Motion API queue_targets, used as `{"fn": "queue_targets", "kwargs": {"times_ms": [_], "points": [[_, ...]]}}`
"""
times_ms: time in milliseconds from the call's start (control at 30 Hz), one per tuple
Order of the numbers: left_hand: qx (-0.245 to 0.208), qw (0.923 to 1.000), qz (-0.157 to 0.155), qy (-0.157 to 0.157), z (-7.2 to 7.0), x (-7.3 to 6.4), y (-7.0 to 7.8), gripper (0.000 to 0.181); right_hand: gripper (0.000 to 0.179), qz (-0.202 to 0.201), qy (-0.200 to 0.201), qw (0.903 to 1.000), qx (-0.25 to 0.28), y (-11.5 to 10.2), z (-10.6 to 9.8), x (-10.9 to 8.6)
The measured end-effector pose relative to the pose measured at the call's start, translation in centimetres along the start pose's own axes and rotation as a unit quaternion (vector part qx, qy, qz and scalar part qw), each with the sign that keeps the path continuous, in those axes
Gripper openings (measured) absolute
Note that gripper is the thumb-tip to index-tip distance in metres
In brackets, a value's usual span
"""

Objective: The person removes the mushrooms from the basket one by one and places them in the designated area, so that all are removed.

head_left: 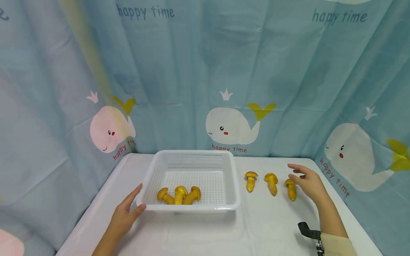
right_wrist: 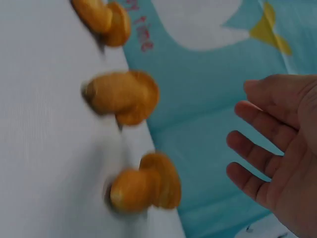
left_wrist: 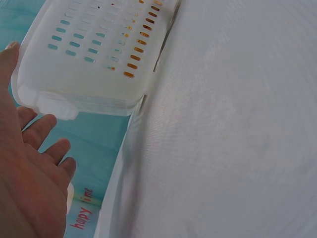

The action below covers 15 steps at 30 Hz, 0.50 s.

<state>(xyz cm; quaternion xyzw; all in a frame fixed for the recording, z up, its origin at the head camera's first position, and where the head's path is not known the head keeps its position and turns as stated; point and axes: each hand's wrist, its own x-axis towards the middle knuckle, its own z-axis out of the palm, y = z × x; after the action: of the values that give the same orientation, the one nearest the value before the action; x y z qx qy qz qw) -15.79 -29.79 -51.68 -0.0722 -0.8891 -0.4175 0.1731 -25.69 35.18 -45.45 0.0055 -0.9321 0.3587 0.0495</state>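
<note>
A white perforated plastic basket stands on the table, with three yellow-brown mushrooms lying in its front part. My left hand is at the basket's left front corner, thumb and index fingertip right at the rim and the other fingers loose, as the left wrist view shows. To the right of the basket, three more mushrooms lie in a row: a left one, a middle one and a right one. Close over the right one hangs my right hand, fingers spread and nothing between them.
A white cloth covers the table. Behind it and along both sides hangs a blue curtain printed with whales. A black wrist mount sticks out at my right sleeve, low over the table.
</note>
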Motion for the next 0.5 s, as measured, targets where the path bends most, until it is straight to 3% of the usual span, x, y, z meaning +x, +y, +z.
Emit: {"fn": "queue_targets", "kwargs": {"times_ms": [267, 500], "points": [[0.0, 1.0, -0.001, 0.0, 0.0, 0.0, 0.0, 0.073, 0.054, -0.032, -0.007, 0.9988, 0.037, -6.2, 1.4, -0.7], [-0.011, 0.9999, -0.006, -0.007, -0.1, 0.0, 0.2, 0.074, 0.045, -0.099, -0.012, 0.9934, 0.058, -10.8, 3.4, -1.1]]}}
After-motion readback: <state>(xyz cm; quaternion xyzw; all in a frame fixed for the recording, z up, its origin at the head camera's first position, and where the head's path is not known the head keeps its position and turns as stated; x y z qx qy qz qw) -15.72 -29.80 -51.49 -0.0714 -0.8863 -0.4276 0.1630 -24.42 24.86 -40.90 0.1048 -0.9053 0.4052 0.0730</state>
